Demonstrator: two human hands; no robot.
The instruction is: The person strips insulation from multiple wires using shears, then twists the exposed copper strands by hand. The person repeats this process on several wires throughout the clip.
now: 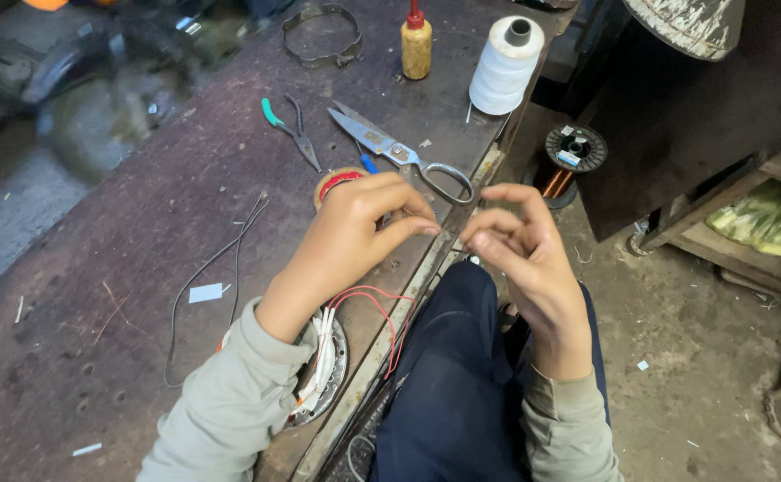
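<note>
Left hand (355,228) and right hand (520,245) pinched, fingertips nearly meeting over the bench's right edge, presumably on something too fine to see; best kept taut, clear of the red wires (381,312).

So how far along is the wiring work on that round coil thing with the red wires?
Already done, by the look of it: white sleeving is on the leads of the round wound metal coil, and thin red wires run out of it. In hand: the left hand and right hand pinch fingertips together, apparently on something too fine to see. The steel scissors lie unused.
</note>
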